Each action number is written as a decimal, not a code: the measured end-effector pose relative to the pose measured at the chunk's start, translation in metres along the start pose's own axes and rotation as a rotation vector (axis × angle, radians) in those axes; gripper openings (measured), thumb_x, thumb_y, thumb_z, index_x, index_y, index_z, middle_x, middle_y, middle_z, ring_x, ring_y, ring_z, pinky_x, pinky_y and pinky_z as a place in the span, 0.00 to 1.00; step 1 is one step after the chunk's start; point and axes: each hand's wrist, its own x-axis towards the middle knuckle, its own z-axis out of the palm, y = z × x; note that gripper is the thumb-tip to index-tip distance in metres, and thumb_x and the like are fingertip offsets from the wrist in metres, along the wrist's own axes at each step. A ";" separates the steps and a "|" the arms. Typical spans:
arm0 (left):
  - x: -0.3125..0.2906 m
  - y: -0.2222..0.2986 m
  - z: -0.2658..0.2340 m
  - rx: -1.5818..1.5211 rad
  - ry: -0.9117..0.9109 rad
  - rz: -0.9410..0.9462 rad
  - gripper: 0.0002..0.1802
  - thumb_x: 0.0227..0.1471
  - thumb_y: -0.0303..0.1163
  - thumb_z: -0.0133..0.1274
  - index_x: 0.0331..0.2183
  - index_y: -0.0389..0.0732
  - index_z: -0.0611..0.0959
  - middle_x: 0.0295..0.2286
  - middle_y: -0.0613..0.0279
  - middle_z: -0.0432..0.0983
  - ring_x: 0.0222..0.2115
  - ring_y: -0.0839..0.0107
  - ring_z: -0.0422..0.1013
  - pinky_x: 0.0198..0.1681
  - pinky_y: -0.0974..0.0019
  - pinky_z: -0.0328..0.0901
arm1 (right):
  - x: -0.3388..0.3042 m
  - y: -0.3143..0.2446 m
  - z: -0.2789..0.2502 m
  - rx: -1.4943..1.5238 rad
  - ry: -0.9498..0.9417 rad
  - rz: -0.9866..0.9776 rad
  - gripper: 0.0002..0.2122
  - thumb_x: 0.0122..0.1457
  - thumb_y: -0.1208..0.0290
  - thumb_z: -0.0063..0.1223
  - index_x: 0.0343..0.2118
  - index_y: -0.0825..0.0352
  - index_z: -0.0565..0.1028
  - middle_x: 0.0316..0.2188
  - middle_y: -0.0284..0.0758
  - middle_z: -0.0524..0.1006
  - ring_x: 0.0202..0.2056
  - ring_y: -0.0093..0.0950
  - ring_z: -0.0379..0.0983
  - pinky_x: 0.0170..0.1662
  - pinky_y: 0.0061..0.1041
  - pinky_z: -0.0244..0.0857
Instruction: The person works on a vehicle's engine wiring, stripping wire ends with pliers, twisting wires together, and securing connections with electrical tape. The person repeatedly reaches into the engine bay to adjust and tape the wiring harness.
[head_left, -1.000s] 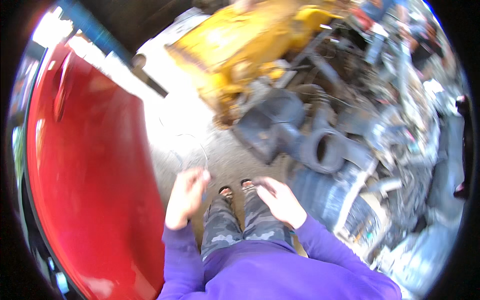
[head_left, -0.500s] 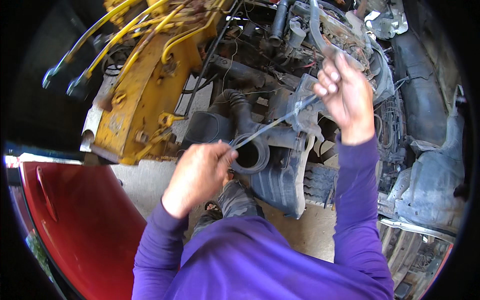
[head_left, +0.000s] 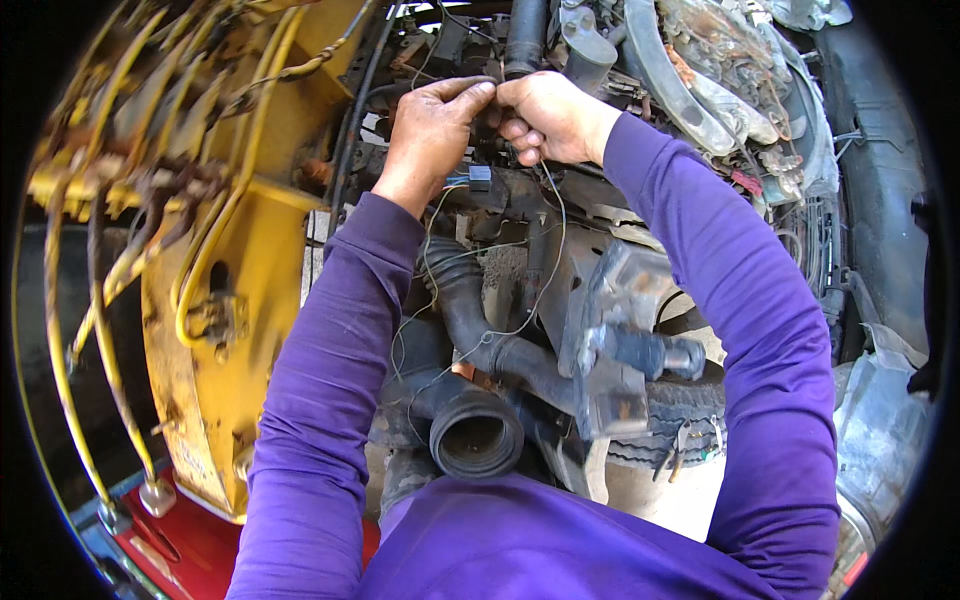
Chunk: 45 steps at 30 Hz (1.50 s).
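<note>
My two hands meet over the engine bay, near the top middle of the view. My left hand (head_left: pixel 432 135) is closed, its thumb and finger pinched against the fingertips of my right hand. My right hand (head_left: pixel 555 118) is closed too, with its fingers curled. A thin pale wire (head_left: pixel 561 235) runs down from the right hand and loops across the black ribbed hose below. Whatever is between the left fingertips is too small to make out. Just beneath the hands sits a small blue-grey connector (head_left: pixel 480 178), with thin wires by my left wrist.
A yellow steel frame (head_left: pixel 215 330) with yellow pipes stands at left. Below the hands, a black pipe's open mouth (head_left: pixel 476 435) faces up near my body. A metal bracket (head_left: pixel 622 300) juts out at right, beside a tyre (head_left: pixel 665 425). A red panel (head_left: pixel 165 530) shows lower left.
Both hands have moved forward and come together. The pale thin strip stretched between them earlier no longer shows. The view has shifted forward over the engine bay, with more yellow pipes visible.
</note>
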 end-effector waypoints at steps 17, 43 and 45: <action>0.147 -0.170 0.000 0.634 -0.255 -0.027 0.15 0.57 0.35 0.58 0.40 0.34 0.87 0.35 0.51 0.85 0.37 0.64 0.79 0.45 0.61 0.70 | 0.110 0.097 -0.133 -1.011 0.174 -0.344 0.15 0.60 0.72 0.50 0.48 0.72 0.76 0.41 0.54 0.80 0.45 0.51 0.78 0.50 0.43 0.70; 0.170 -0.228 0.027 0.507 -0.765 0.061 0.16 0.54 0.36 0.62 0.41 0.34 0.87 0.35 0.50 0.84 0.36 0.63 0.78 0.45 0.59 0.70 | 0.153 0.149 -0.124 -1.085 0.360 -0.632 0.10 0.59 0.71 0.58 0.42 0.68 0.79 0.39 0.47 0.80 0.42 0.50 0.77 0.45 0.44 0.71; 0.171 -0.224 0.027 0.515 -0.783 0.051 0.16 0.54 0.36 0.62 0.41 0.35 0.87 0.35 0.50 0.84 0.36 0.63 0.78 0.45 0.59 0.70 | 0.153 0.147 -0.123 -1.062 0.357 -0.613 0.10 0.60 0.69 0.59 0.41 0.68 0.80 0.38 0.47 0.80 0.42 0.50 0.77 0.45 0.44 0.71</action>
